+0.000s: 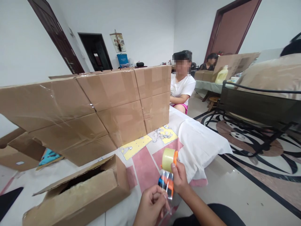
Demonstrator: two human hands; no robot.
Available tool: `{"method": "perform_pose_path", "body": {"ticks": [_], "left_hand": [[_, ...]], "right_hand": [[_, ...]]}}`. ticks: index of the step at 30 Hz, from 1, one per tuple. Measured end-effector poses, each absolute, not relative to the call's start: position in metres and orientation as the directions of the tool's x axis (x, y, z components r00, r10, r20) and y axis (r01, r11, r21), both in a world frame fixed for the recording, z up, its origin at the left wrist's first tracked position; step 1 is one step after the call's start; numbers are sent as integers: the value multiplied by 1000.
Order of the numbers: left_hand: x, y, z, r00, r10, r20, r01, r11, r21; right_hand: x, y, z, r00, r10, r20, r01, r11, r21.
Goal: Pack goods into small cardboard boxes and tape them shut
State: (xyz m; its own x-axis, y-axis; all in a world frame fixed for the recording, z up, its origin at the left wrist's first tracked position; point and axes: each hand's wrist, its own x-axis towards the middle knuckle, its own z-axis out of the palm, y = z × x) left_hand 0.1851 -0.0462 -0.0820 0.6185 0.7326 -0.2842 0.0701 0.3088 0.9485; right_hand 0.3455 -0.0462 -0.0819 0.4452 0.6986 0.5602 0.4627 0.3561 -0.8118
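My right hand (180, 175) is wrapped round an orange tape dispenser (170, 185) that carries a thick roll of clear packing tape (168, 159). Its lower end has blue and black parts. Just below, the fingers of my left hand (154, 202) pinch the loose end of the tape, and a shiny clear strip runs from the dispenser to them. To the left of both hands lies a long cardboard box (94, 197) with its top flap partly raised and a dark gap under it.
Stacked cardboard boxes (117, 116) form a wall across the cloth-covered table (145, 166). An opened box (21, 150) stands at far left. Behind the table's far end sits a person (183, 84) in white. On the right are a dark-framed chair (258, 110) and a yellow jug (221, 74).
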Motion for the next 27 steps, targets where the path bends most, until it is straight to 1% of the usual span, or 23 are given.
{"method": "perform_pose_path", "body": {"ticks": [4,8,14,17,21,27], "left_hand": [[187,-48,-83,617,726,-303,75,329,941],[190,-46,-88,569,759,-317,71,338,938],[189,-40,-99,562,746,-358,115,358,926],[186,-37,-101,563,737,-374,90,394,915],[181,-35,-101,596,720,-356,32,422,906],[179,-37,-105,611,718,-333,30,399,916]], "right_hand": [[346,-46,-82,482,692,538,439,340,-831],[345,-44,-85,520,686,510,420,314,-851],[345,-43,-89,463,687,560,472,344,-812],[343,-44,-89,451,670,590,498,359,-789],[339,-48,-85,471,661,584,497,349,-795],[339,-54,-87,488,641,593,511,341,-789]]}}
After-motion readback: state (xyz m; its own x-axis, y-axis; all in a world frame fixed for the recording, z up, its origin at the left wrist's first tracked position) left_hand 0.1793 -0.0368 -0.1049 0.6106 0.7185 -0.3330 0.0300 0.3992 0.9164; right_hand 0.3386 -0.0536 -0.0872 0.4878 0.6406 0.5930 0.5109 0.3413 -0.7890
